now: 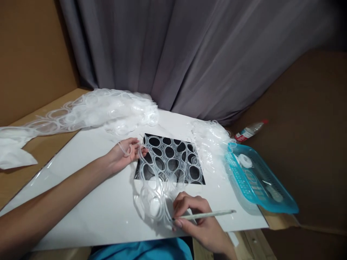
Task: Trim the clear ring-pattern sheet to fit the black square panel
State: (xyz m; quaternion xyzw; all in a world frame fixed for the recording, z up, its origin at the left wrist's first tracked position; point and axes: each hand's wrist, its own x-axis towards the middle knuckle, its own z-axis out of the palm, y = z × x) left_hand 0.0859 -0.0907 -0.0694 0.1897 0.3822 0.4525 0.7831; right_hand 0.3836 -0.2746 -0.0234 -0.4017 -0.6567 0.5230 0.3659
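Observation:
A sheet of clear plastic film with white ring outlines (pixel 159 164) lies over a black rectangular panel (pixel 193 177) on the white board. Its near part runs off the panel toward my body. My left hand (pixel 126 155) is at the panel's left edge, fingers curled, with a loop of the film between thumb and fingers. In my right hand (pixel 202 220), a thin pale pen-like tool (pixel 214 214) is pinched between thumb and forefinger. The tool's dark tip points left, at the near end of the film. How the tip meets the film is too small to make out.
Heaps of ring-patterned film (pixel 114 108) lie at the back left, and another pile (pixel 213 144) is right of the panel. A blue plastic basket (pixel 287 202) holds a white roll (pixel 245 161). Behind it lies a bottle (pixel 251 130). A grey curtain (pixel 151 47) hangs behind the board.

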